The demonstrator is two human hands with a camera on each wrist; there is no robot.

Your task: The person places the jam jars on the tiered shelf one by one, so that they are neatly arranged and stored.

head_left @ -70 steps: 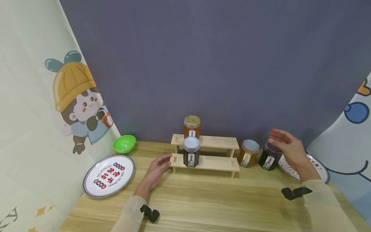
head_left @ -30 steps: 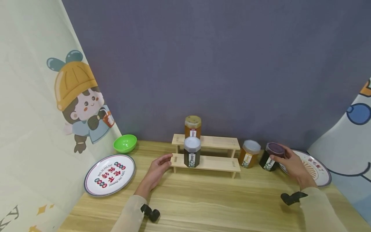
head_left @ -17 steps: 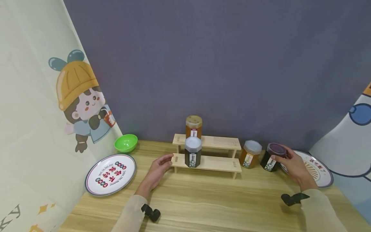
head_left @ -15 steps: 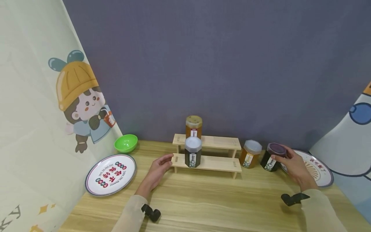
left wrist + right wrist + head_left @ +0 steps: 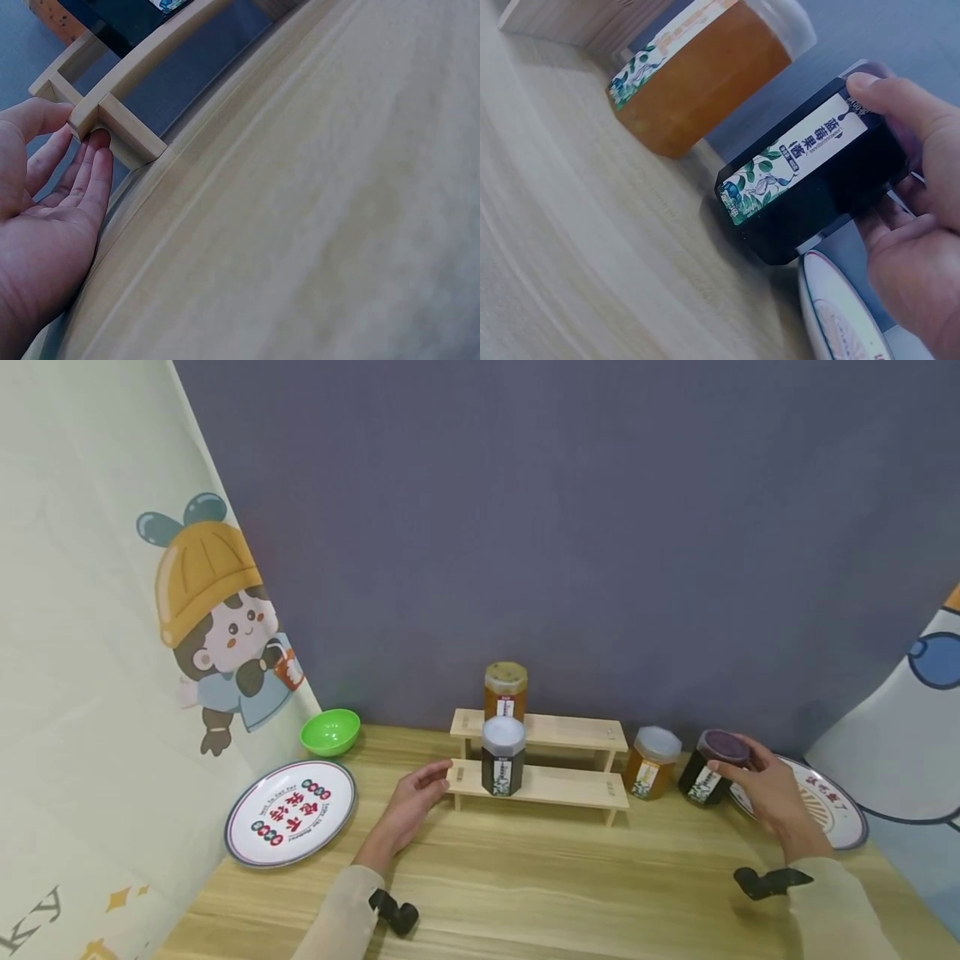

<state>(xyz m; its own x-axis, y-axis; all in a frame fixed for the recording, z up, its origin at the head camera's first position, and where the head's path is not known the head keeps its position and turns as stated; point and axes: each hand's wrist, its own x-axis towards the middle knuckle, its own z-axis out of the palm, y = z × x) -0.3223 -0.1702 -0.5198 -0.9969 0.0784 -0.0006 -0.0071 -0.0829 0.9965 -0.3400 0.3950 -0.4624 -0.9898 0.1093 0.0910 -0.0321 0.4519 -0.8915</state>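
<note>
My right hand (image 5: 772, 789) grips a dark jam jar (image 5: 703, 777) with a purple lid around its upper part. The right wrist view shows the thumb against the jar's label (image 5: 795, 161) and the other fingers behind; whether the base touches the table cannot be told. With thumb above and fingertips below, my left hand (image 5: 411, 802) pinches the left end of a two-step wooden rack (image 5: 562, 783), also seen in the left wrist view, where the hand (image 5: 56, 195) meets the rack's corner. On the lower step stands a dark jar (image 5: 502, 764) with a white lid; an amber jar (image 5: 505, 697) stands on the upper step.
Between the rack and the gripped jar stands another amber jar (image 5: 651, 768) on the wooden table (image 5: 525, 885). A patterned plate (image 5: 832, 802) lies behind my right hand. At the left are a white plate (image 5: 292, 843) and a green bowl (image 5: 330, 732). A grey backdrop (image 5: 525, 527) rises behind.
My right hand has come down from above the dark purple-lidded jar and now grips it. The left hand keeps its place at the rack's end. The head view has shifted slightly.
</note>
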